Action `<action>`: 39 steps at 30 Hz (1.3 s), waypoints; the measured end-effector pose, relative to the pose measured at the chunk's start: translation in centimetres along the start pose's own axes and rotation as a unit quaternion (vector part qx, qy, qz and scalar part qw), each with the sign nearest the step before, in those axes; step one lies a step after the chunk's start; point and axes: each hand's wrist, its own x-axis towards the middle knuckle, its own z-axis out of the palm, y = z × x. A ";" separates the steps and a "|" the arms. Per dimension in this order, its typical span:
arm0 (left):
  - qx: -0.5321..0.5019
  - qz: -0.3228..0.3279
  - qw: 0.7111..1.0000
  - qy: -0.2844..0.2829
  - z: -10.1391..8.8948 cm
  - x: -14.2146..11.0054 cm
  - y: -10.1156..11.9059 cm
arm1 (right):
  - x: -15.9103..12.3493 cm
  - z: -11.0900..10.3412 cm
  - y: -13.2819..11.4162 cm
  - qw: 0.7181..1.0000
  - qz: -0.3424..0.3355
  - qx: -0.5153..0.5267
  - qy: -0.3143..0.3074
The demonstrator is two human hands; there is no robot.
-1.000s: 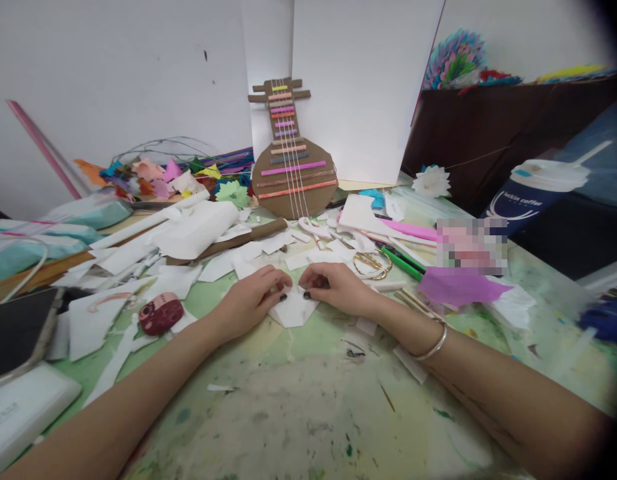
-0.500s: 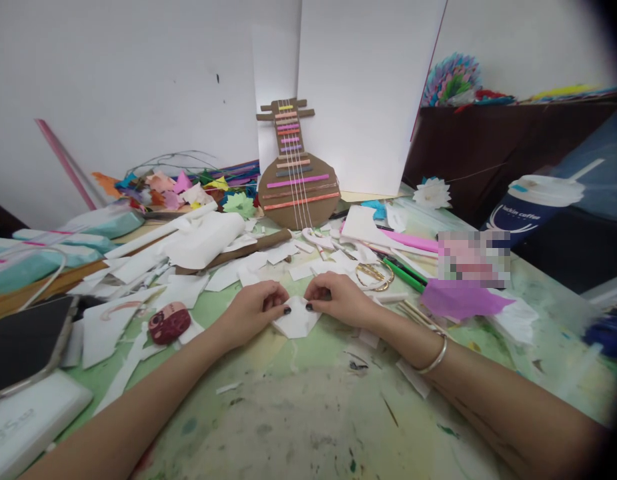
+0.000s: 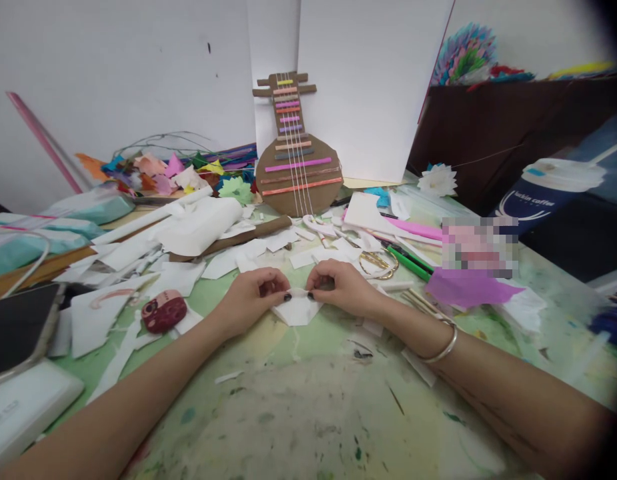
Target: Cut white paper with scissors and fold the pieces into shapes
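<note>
Your left hand (image 3: 258, 298) and right hand (image 3: 341, 288) each pinch the upper edge of a small folded white paper (image 3: 295, 313), thumbs a little apart. The paper sits low over the counter (image 3: 268, 413), in front of the cardboard lute (image 3: 301, 180); whether it touches the surface, you cannot tell. You seem to be mid-fold, pressing that edge; the next move likely calls for light, even thumb pressure so the crease runs straight. White scraps (image 3: 238, 258) lie between your hands and the lute, gold looped handles (image 3: 381, 272) to its front right, a dark blue cup (image 3: 523, 200) well to its right. Your fingers hide the paper's far edge. Far left of the lute, a phone (image 3: 18, 327) is cut off; to its right, a pixelated patch (image 3: 481, 247) masks something.
</note>
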 end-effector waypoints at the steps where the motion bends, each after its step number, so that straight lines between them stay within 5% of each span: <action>1: -0.006 0.002 1.000 -0.003 0.0 0.0 0.0 | 0.0 0.0 0.0 1.000 -0.001 0.006 -0.002; 21: 0.005 -0.002 1.000 0.000 -0.3 -0.2 -0.1 | -0.1 0.0 0.0 1.000 0.000 0.020 -0.011; 39: 0.067 0.092 0.993 -0.023 -0.8 -0.5 -0.2 | -0.1 -0.6 -0.8 0.999 -0.004 -0.022 -0.025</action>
